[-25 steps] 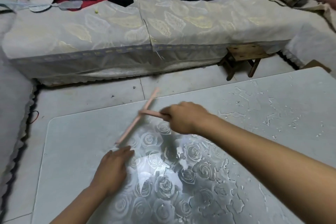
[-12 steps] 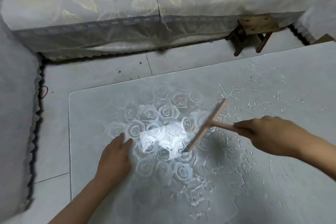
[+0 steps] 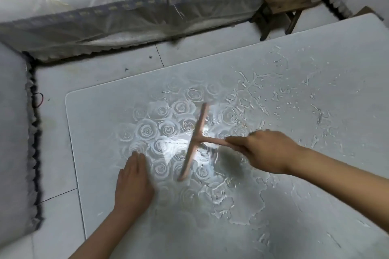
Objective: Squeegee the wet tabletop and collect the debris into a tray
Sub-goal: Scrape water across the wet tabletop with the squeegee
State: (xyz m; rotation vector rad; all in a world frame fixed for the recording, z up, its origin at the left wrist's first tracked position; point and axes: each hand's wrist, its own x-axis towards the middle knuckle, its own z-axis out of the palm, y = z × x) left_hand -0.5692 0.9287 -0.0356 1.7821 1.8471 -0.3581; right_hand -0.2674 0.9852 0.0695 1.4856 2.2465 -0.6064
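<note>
Pink T-shaped squeegee (image 3: 194, 143): our right hand (image 3: 266, 152) grips its handle; our left hand (image 3: 134, 183) lies flat, fingers together, near the tabletop's (image 3: 315, 82) left edge.

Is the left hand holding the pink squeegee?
No, the left hand lies flat on the table, while the right hand grips the squeegee handle.

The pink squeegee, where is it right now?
In the head view the pink squeegee sits mid-table on the rose-patterned tabletop, its handle gripped by the right hand, with the left hand flat on the surface just left of its blade.
</note>
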